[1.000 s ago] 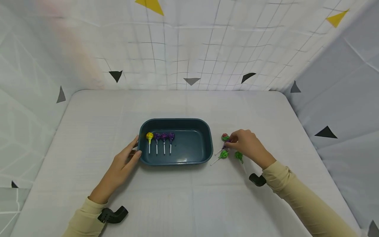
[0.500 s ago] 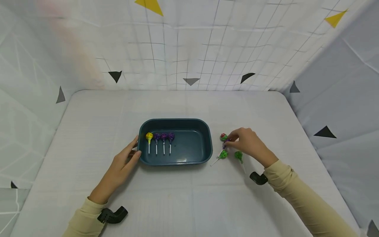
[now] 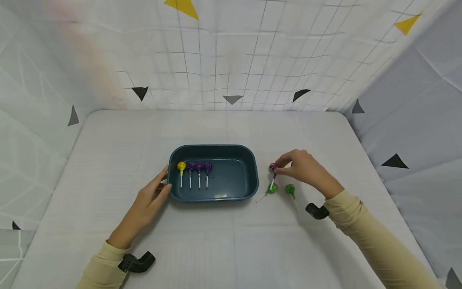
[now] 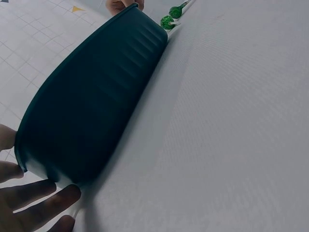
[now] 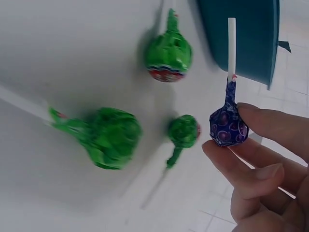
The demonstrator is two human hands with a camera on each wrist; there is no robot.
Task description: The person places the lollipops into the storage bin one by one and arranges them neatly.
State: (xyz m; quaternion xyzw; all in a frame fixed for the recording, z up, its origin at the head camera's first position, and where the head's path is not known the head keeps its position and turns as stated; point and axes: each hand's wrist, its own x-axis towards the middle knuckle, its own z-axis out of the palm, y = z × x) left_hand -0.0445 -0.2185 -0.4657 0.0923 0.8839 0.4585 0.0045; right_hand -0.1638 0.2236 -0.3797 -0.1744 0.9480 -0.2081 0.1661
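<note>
My right hand (image 3: 306,168) pinches a purple-wrapped lollipop (image 5: 229,126) by its candy head, between thumb and fingertips. Its white stick points away from the hand in the right wrist view. Close beneath lie a green-and-red lollipop (image 3: 271,167), partly covered by the held one, and two green lollipops, one nearer the tray (image 3: 272,188) and one to the right (image 3: 290,190). My left hand (image 3: 146,204) rests with extended fingers against the left end of a dark teal tray (image 3: 234,198); its fingertips (image 4: 72,192) touch the outer wall.
Inside the tray, a yellow lollipop (image 3: 181,166) and three purple lollipops (image 3: 200,167) stand in a row toward the left, sticks toward me. A white cloth covers the table (image 3: 216,249), with patterned sheets (image 3: 252,60) hanging behind and at both sides.
My right hand has lifted the purple lollipop up from among the others and moved slightly back and right; its stick now hangs more upright. The left hand and tray stay put.
</note>
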